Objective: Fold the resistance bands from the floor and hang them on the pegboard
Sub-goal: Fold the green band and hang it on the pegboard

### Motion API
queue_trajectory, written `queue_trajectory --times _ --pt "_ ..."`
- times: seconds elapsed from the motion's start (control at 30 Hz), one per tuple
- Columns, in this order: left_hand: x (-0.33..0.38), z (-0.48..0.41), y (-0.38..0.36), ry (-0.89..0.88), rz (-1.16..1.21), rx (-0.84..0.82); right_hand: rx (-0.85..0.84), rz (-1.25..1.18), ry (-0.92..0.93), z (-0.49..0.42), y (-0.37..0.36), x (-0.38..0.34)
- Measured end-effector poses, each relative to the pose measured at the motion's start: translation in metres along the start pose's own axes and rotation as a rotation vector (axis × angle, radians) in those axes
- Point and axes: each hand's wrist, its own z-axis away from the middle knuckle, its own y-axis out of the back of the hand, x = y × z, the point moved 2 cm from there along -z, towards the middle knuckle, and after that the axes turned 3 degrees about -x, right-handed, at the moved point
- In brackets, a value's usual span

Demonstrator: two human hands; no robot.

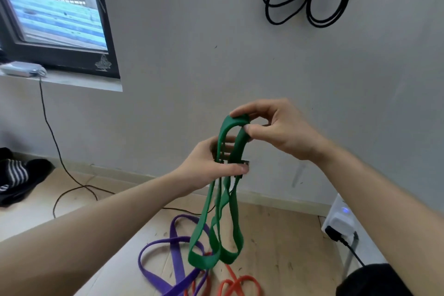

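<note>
**Doubling the green flat rubber resistance band [239, 146]**

Held at centre: pinched at the top bend by the right hand [276, 127], gripped lower down by the left hand [216, 166], dangling toward 6 o'clock over the wooden floor [276, 235]. Level the hanging loops, flatten any twists, then fold again. Left at 6 o'clock: purple rubber band [175, 247], orange rubber band [242, 279].

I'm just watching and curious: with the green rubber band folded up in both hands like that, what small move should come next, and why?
Probably lift the folded green rubber band up and right toward the wall where the thin black looped bands hang. It already hangs in several loops, the right hand pinching its top bend and the left hand gripping the strands below.
</note>
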Motion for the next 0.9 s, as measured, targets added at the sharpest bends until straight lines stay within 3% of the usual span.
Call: queue_trajectory --times 0.27,0.43,0.6,0.73,0.9 --pt "-0.015 -0.009 -0.019 0.094 0.009 0.046 0.227 -0.509 -0.028 -0.003 0.008 0.004" --pt "-0.022 -0.012 -0.006 0.097 -0.058 0.047 0.362 -0.659 -0.092 0.0 0.025 0.017" --pt "-0.021 -0.012 0.004 0.099 -0.045 0.088 0.44 -0.661 -0.196 0.005 0.037 0.035" --pt "-0.02 -0.01 0.012 0.075 -0.101 0.086 0.312 -0.567 -0.358 0.015 0.049 0.058" --pt "-0.016 -0.007 0.023 0.052 -0.128 0.124 -0.06 -0.364 -0.547 0.035 0.047 0.098"
